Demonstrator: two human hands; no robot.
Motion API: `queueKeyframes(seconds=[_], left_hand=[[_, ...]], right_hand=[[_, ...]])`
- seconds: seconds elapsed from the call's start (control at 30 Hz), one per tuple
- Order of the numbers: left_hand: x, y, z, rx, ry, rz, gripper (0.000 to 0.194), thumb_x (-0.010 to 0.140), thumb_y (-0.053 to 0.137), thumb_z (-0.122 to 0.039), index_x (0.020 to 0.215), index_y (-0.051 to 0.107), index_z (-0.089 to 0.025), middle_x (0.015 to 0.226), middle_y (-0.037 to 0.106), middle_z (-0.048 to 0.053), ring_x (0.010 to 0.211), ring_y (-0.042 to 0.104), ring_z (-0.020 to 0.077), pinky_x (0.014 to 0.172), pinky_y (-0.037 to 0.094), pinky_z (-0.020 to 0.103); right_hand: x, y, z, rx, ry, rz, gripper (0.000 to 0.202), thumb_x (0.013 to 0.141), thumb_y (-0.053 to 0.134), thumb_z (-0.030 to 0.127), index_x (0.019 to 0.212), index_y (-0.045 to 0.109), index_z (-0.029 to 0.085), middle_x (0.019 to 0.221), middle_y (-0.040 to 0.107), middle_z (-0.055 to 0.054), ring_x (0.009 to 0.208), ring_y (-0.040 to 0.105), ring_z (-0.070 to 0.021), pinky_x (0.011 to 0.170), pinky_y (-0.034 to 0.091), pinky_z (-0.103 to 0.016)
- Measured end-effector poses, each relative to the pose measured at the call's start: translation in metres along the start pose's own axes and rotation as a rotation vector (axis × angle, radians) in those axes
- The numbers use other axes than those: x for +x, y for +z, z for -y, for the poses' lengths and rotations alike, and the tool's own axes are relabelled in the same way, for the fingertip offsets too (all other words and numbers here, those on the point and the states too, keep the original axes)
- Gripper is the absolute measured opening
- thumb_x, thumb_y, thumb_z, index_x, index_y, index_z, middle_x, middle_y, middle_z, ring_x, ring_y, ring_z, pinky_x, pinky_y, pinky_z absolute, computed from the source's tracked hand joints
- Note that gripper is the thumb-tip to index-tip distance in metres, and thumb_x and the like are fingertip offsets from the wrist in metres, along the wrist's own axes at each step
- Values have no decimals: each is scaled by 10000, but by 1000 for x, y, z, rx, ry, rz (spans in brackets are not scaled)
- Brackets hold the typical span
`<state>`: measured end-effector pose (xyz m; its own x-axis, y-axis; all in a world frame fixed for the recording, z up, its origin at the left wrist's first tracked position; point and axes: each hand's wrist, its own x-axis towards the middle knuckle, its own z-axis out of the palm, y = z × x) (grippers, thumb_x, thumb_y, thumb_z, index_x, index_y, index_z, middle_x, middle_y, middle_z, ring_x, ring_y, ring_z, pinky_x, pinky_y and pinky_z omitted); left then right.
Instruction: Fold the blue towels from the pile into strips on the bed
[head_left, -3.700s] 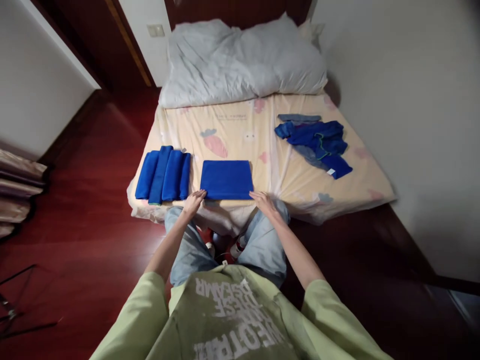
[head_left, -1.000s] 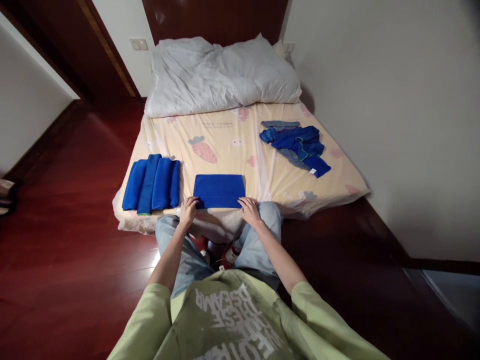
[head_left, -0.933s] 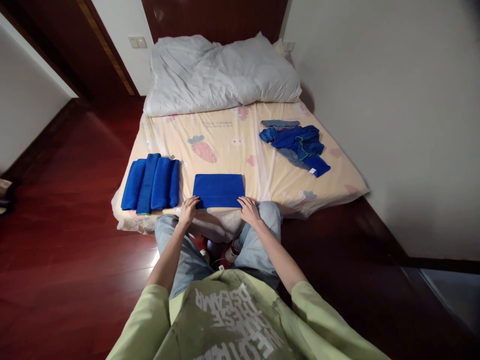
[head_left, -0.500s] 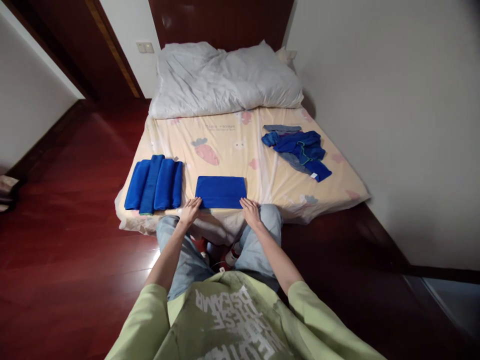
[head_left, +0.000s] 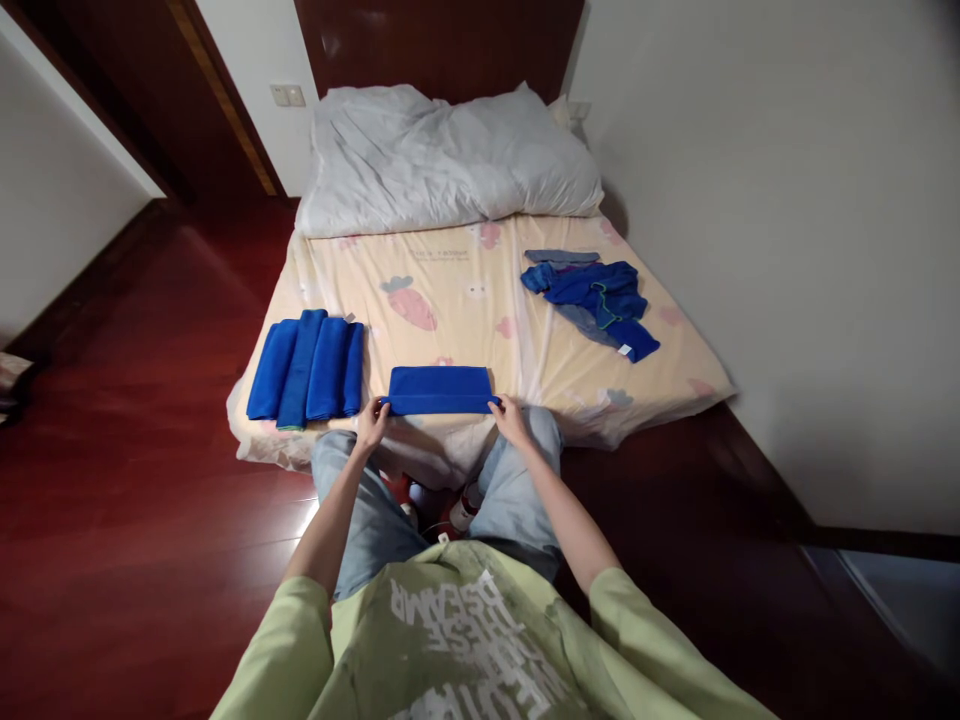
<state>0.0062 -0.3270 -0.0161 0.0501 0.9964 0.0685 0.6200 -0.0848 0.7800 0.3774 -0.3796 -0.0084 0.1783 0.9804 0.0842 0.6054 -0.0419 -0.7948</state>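
A blue towel (head_left: 440,384) lies flat at the front edge of the bed, with a strip along its near side folded over. My left hand (head_left: 373,420) pinches the near left corner of this fold. At the near right corner, my right hand (head_left: 510,418) is closed on the same folded edge. To the left, several folded blue towels (head_left: 326,365) lie side by side in a row. A crumpled heap of blue and grey cloths (head_left: 600,300) sits farther back on the right.
The bed (head_left: 420,250) has a pale yellow sheet with carrot prints. A white quilt (head_left: 450,160) is bunched against the dark headboard (head_left: 442,45). My knees touch the bed's front edge. A white wall (head_left: 787,250) stands on the right, and dark red flooring (head_left: 150,480) lies left.
My hands went from resting on the towel's near corners to gripping them. The near edge is now folded over, so the towel is shallower front to back.
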Motion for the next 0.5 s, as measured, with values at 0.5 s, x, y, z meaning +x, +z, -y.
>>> queueKeyframes(seconds=[0.5], left_hand=[[12, 3, -3, 62, -154, -83, 285, 924, 565, -370, 1068, 720, -179, 977, 792, 120, 955, 759, 285, 892, 577, 362]], right_hand=[[7, 15, 0, -99, 135, -86, 147, 907, 649, 311, 943, 703, 178, 878, 782, -116, 882, 757, -263, 867, 570, -354]])
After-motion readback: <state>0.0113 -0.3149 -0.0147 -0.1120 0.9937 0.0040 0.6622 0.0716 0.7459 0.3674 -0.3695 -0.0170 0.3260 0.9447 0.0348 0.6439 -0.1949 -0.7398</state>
